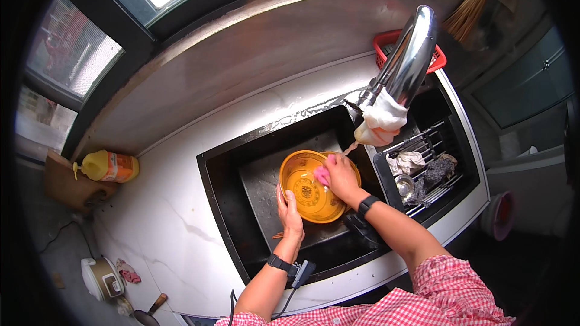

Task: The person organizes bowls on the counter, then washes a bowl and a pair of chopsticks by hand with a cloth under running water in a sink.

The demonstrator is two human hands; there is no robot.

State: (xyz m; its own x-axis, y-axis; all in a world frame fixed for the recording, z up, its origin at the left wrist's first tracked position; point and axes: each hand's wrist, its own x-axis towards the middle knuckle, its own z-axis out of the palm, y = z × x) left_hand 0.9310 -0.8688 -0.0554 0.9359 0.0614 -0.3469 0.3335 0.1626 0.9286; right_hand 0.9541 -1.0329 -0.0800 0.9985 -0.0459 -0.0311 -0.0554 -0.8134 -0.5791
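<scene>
A yellow-orange bowl (301,174) with a dark printed pattern is tilted over the black sink basin (253,181). My left hand (290,213) grips its left rim, thumb on the near side. In my right hand (342,176) is a pink cloth (322,174), pressed against the bowl's inner right wall. Behind that bowl, on the right, part of a second yellow bowl (355,167) shows. A thin stream of water falls beside my right hand from the chrome faucet (419,54), whose spout is wrapped in white cloth (385,115).
Right of the basin, a metal rack (430,140) holds a dark mesh scrubber (439,170), a crumpled cloth (406,163) and a small metal cup (404,185). A yellow pump bottle (108,166), a rice cooker (102,278) and a pan (147,316) are at left. A red basket (385,45) sits behind the faucet.
</scene>
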